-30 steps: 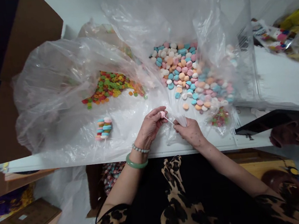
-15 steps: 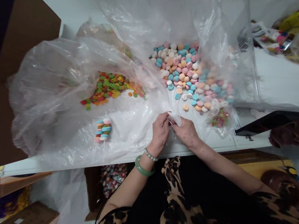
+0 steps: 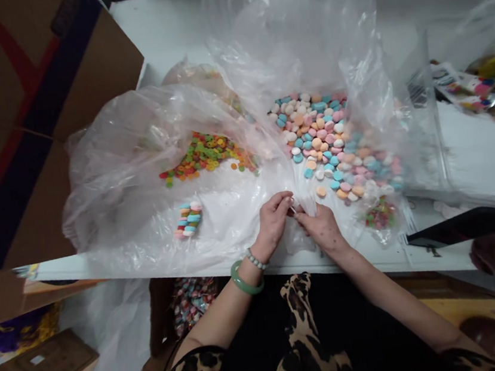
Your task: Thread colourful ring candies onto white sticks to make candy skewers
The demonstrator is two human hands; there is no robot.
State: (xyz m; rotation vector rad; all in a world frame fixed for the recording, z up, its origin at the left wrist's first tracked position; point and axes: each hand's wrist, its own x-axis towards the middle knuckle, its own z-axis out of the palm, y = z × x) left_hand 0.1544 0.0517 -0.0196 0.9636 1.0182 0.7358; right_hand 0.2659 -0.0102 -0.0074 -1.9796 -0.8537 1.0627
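My left hand (image 3: 274, 224), with a bead bracelet and a green bangle on its wrist, pinches one end of a thin white stick-like piece (image 3: 294, 208). Opposite it, my right hand (image 3: 324, 229) pinches the other end, its fingers close against the plastic sheet. Pastel round candies (image 3: 322, 134) lie in clear plastic beyond my right hand. Small ring candies (image 3: 207, 152) in green, orange and red are spread to the left. A candy stack (image 3: 187, 220) in several colours rests at the left front. Beside my right hand sits a small bag of ring candies (image 3: 379, 214).
A large cardboard box (image 3: 93, 72) stands at the left. On the right are a clear tray (image 3: 472, 146) with white sheets and packets, and a dark flat device (image 3: 471, 225). Below the table edge, an open box holds wrapped candies (image 3: 193, 300).
The whole view has shifted, so the table's contents sit further right and lower. My hands remain close together, and a thin white piece now shows between their fingertips.
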